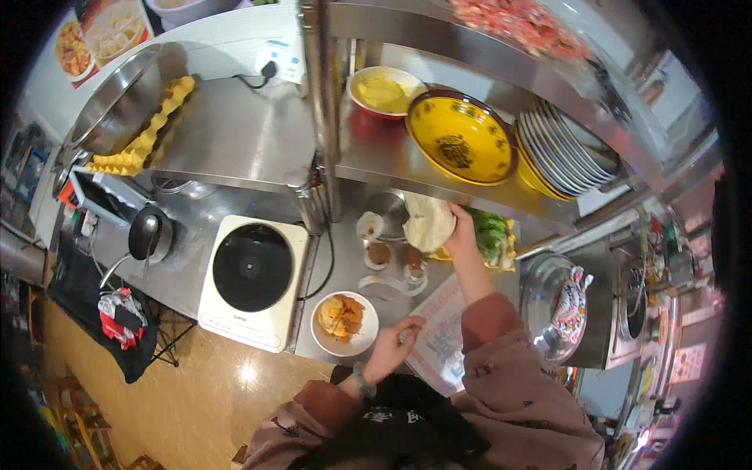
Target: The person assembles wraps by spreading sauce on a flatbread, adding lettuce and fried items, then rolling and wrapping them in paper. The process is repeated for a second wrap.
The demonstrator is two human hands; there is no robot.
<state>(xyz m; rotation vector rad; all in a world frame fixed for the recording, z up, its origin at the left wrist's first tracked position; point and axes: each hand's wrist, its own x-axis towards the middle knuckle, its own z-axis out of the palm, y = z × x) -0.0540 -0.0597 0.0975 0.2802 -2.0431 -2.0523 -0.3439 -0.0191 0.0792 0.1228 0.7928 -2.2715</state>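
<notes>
Hand placement, near side: the left hand is at the front of the stainless-steel desk, fingers curled; whether it grips anything cannot be told. Just left of it stands a round white bowl containing orange-brown food pieces. Farther out, the right hand grasps a pale cream, soft-looking round sheet by its right edge, above the desk.

Recommended handling: support the sheet from below, as it may sag, and keep it clear of the neighbouring containers.

Left of the sheet: a small clear cup of brown powder and, partly hidden, a round steel container, contents indistinct. Right of the right hand: green leaves on a yellow tray.

Farthest, on the steel shelf: a red-walled, white-lined bowl holding a yellow mass.
</notes>
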